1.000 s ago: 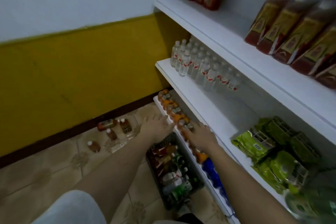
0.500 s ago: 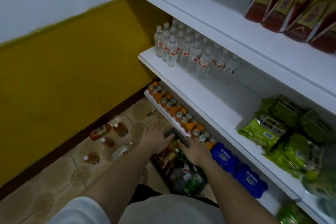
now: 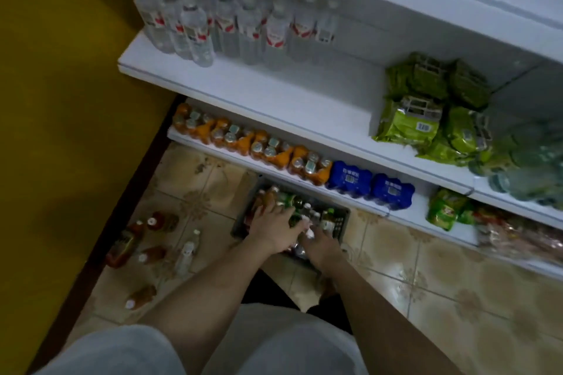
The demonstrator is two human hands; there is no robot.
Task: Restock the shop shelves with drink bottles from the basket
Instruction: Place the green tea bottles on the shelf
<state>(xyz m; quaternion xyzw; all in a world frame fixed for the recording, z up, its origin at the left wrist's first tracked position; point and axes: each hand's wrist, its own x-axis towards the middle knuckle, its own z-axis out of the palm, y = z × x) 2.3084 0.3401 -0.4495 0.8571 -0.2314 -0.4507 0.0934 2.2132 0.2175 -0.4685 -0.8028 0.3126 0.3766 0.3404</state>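
Tiled floor [image 3: 426, 277], dark basket [image 3: 342, 224] crammed with mixed bottles [image 3: 292, 199], hands' [image 3: 297, 233] grasp unclear

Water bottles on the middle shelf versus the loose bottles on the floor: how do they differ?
The water bottles are clear with red-and-white labels; the loose bottles mostly hold brown or reddish drink. The water bottles stand upright in packed rows; the loose bottles lie scattered on the tiles. Both are small capped plastic bottles.

You can read no text here: the white labels on the blue packs [image 3: 350, 178] (bottom shelf) and the water bottles' [image 3: 195, 30] red bands blur.
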